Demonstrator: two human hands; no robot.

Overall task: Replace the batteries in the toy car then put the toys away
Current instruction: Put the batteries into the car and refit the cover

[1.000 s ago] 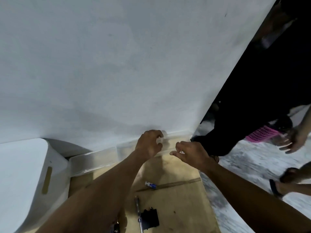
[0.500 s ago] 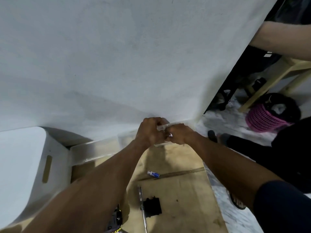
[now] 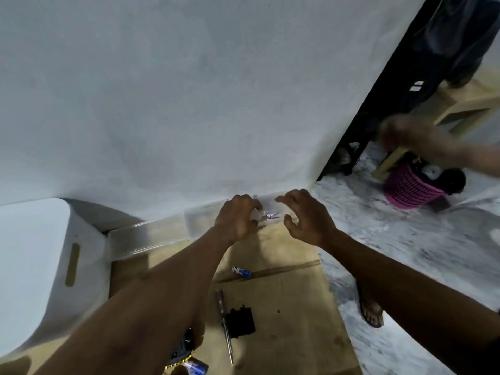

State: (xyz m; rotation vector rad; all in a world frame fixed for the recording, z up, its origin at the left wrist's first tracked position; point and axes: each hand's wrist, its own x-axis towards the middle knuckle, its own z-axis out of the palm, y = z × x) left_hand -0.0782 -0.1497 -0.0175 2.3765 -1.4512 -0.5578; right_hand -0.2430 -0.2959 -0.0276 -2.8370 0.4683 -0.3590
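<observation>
My left hand (image 3: 238, 219) is closed around a small white-and-purple item (image 3: 268, 216) at the far end of the wooden table (image 3: 292, 307); I cannot make out what the item is. Just to its right, my right hand (image 3: 307, 219) is apart from it, fingers spread and holding nothing. A blue-and-white battery (image 3: 240, 271) lies on the table behind the hands. Nearer me lie a screwdriver (image 3: 226, 320) and a black battery cover (image 3: 240, 322). The toy car (image 3: 184, 347) is mostly hidden under my left forearm, with another battery (image 3: 197, 369) beside it.
A clear plastic box (image 3: 167, 234) stands against the white wall (image 3: 189, 104) under my hands. A white bin (image 3: 40, 266) stands at the left. On the floor at the right are a pink basket (image 3: 411, 189), a sandalled foot (image 3: 372, 315) and another person's blurred hand (image 3: 416, 142).
My two hands were pressed together on the small item; the right hand has pulled away to the right and opened. The other person's arm has moved lower.
</observation>
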